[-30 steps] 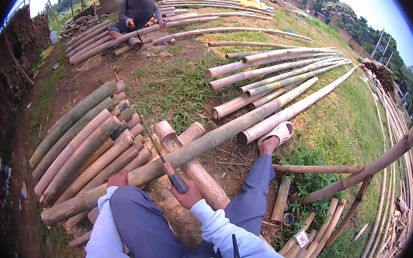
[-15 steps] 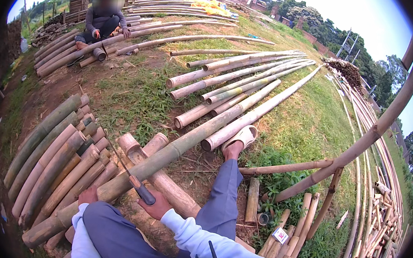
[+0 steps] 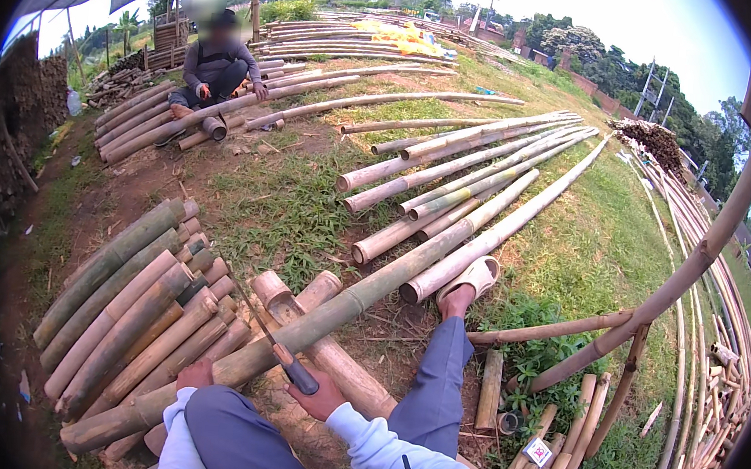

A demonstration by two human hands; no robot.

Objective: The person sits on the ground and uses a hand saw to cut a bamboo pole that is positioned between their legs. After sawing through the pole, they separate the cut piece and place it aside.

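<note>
A long greenish-brown bamboo pole [image 3: 362,297] slants from the lower left toward the far right, resting across a thick bamboo piece [image 3: 351,375] on the ground. My left hand [image 3: 196,374] is closed on the pole near its close end, partly hidden by my sleeve and knee. My right hand [image 3: 318,398] grips the dark handle of a hand saw [image 3: 300,373]. Its thin blade points up and left across the pole, to the right of my left hand. Whether the teeth are inside a cut cannot be made out.
Cut bamboo lengths [image 3: 144,322] are stacked at the left. More long poles [image 3: 450,183] lie ahead beside my sandalled foot [image 3: 471,279]. A bent bamboo frame [image 3: 643,313] stands at the right, near short pieces [image 3: 586,419]. Another person [image 3: 221,68] sits on poles at the far left.
The head view has shifted, so the whole scene sits lower and farther right. Both hands keep their grips, and the saw's place on the pole looks nearly the same.
</note>
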